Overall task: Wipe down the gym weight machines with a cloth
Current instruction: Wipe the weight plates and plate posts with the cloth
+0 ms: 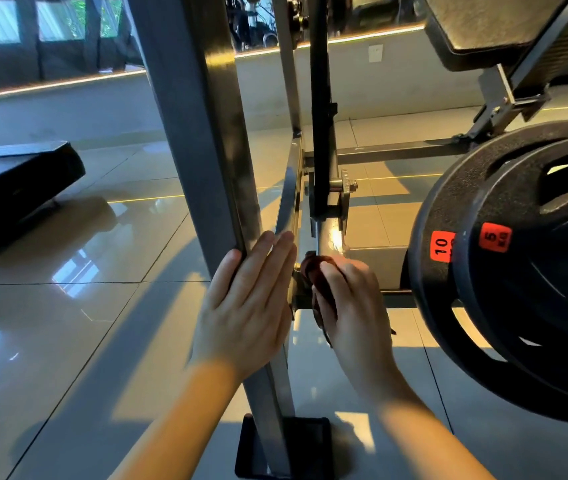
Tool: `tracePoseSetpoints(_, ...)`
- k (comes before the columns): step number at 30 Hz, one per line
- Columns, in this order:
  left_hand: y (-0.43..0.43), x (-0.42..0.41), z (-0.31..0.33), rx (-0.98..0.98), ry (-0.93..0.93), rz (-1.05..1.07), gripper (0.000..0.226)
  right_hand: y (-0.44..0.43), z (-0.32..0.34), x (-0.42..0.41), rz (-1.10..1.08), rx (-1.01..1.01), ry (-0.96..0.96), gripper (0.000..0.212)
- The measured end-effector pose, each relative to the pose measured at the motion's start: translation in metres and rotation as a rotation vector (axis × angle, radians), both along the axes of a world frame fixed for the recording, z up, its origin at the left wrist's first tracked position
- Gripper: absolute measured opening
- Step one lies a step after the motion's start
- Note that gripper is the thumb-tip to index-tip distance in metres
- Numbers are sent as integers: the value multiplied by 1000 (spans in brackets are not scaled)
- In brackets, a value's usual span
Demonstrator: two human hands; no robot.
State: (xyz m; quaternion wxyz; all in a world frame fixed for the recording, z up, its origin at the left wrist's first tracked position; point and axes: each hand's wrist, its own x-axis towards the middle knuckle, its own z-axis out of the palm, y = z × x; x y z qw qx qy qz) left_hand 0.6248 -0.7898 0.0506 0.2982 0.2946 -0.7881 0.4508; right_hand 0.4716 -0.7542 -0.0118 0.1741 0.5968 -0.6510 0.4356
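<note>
Two hands side by side: left hand [244, 306] flat, outstretched against slanted grey steel post [203, 133]; right hand [355, 306] clutching bunched dark-red cloth [312, 270] just right of it, post rising away.

My right hand [352, 306] covers most of the cloth [313, 268]. Edges cut off weight plates [518, 271] at 3 o'clock, frame foot [310, 445] at 6, pad [16, 181] at 9.

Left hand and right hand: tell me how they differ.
The left hand lies flat with straight fingers; the right hand is curled. The left hand holds nothing and rests against the grey metal upright post; the right hand grips a dark red cloth by the machine's shiny lower bar. Both are bare, at the same machine.
</note>
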Motion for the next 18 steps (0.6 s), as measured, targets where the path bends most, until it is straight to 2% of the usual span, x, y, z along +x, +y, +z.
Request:
tracePoseSetpoints(5, -1, 1, -1, -18, 12, -12, 49, -34, 44, -11, -222, 78, -69, 20)
tracePoseSetpoints(8, -2, 1, -2, -24, 15, -23, 49, -28, 38, 4, -224, 142, -72, 29)
tracePoseSetpoints(10, -2, 1, -2, -22, 14, -18, 49, -11, 26, 9, -212, 200, 16, 37)
tracePoseSetpoints(12, -2, 0, -2, -18, 18, -15, 49, -10, 26, 2, -198, 231, 71, 34)
tracePoseSetpoints(15, -2, 1, -2, -20, 16, -11, 49, -34, 45, -3, -260, 263, 1, 31)
tracePoseSetpoints(18, -3, 1, -3, -18, 19, -17, 48, -35, 52, 8, -280, 258, -58, 43)
